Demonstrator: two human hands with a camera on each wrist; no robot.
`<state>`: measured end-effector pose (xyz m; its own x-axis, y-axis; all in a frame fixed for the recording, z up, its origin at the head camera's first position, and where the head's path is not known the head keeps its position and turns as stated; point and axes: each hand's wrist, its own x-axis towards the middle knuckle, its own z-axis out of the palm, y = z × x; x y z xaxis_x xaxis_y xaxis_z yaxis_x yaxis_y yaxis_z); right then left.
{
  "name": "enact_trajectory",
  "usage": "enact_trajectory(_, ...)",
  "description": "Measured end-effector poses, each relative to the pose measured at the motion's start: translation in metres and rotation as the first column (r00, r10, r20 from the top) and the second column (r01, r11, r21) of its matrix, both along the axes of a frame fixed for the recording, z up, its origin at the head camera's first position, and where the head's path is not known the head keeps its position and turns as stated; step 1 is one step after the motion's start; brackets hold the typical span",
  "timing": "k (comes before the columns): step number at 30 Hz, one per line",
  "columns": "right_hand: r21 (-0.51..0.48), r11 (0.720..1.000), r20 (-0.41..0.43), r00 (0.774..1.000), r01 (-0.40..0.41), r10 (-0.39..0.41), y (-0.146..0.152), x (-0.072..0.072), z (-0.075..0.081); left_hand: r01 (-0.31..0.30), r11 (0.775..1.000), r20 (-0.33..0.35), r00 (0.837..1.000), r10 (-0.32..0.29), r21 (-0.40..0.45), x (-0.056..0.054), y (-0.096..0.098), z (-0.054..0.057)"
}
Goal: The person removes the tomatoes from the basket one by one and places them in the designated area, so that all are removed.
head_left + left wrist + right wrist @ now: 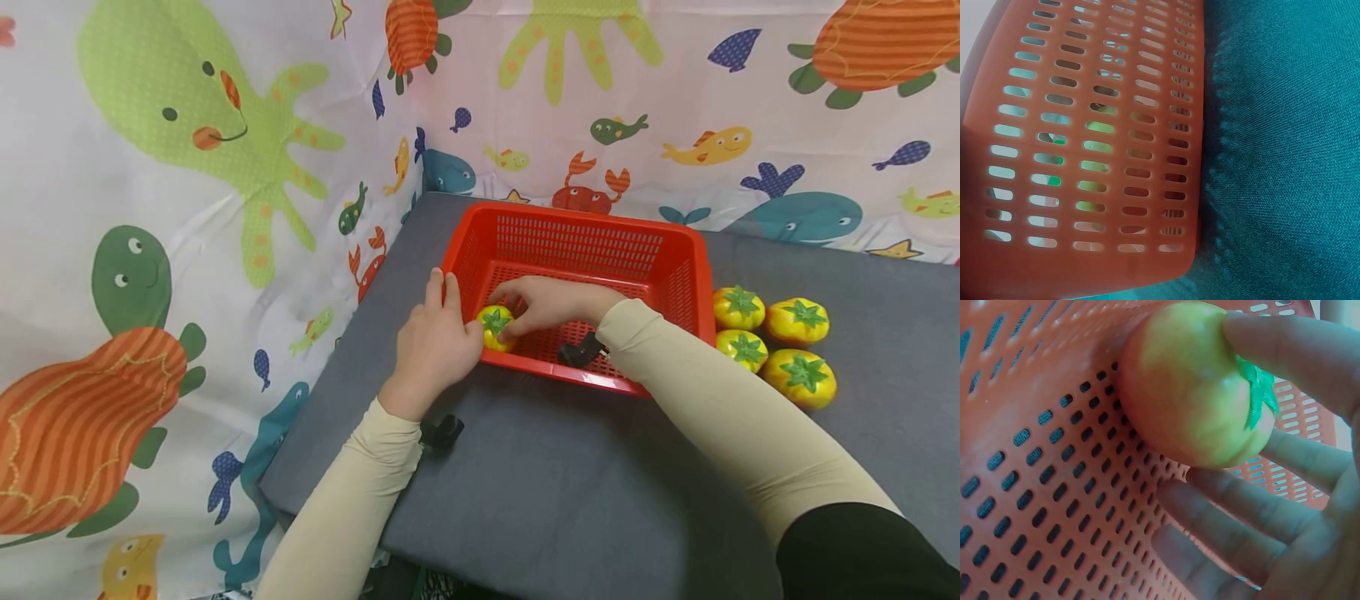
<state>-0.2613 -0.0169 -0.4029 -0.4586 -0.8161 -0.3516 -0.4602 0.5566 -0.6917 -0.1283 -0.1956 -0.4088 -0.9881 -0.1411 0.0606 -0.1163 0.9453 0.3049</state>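
Observation:
My right hand [551,302] reaches down into a red plastic basket [585,218] and holds a yellow tomato [495,327] with a green star-shaped top. In the right wrist view its thumb lies on the tomato [1191,387], and the other fingers [1241,500] spread beside and below it over the slotted floor. The tomato is at the basket's front left corner. My left hand [435,342] rests at the left rim with straight fingers, its thumb near the corner. The left wrist view shows the basket's slotted outer wall [1085,219], green and yellow glimpsed through it.
Several more yellow tomatoes [802,379] stand grouped on the grey table [555,492], just right of the basket. A printed curtain [225,208] with sea animals hangs along the left and back. Black wrist devices [442,432] sit near both cuffs.

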Motion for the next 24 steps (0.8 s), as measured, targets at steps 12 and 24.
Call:
enact_trajectory(12, -0.016, 1.0, 0.014, 1.0, 0.015, -0.015, 0.0, 0.0005, 0.0008, -0.003, 1.0, 0.005, 1.0, 0.003, -0.002, -0.0009, 0.0006, 0.0009)
enact_trajectory(24, -0.025, 0.998, -0.018, 0.998, 0.056, -0.057, 0.0086, -0.0031, -0.0018, -0.007, 1.0, 0.005, 1.0, 0.007, 0.01, -0.0007, 0.0009, -0.0002)
